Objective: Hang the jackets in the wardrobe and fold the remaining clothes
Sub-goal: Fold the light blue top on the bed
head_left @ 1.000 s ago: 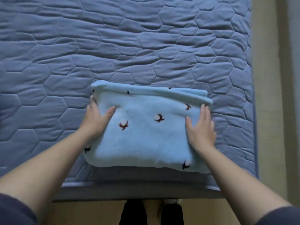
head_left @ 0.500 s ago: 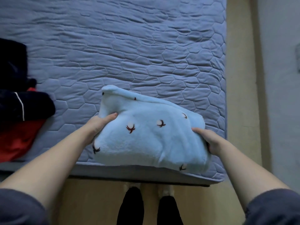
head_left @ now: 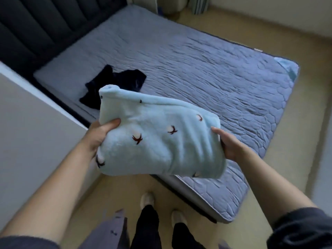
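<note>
Just off the quilted blue-grey mattress [head_left: 215,72], the folded pale-blue fleece garment [head_left: 161,141] is gripped at each end by left hand [head_left: 100,133] and right hand [head_left: 231,146], so it's probably to be stashed somewhere flat next.

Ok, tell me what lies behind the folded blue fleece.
A dark garment lies crumpled on the grey mattress; the fleece covers its near edge, so I cannot tell whether anything else lies there.
</note>
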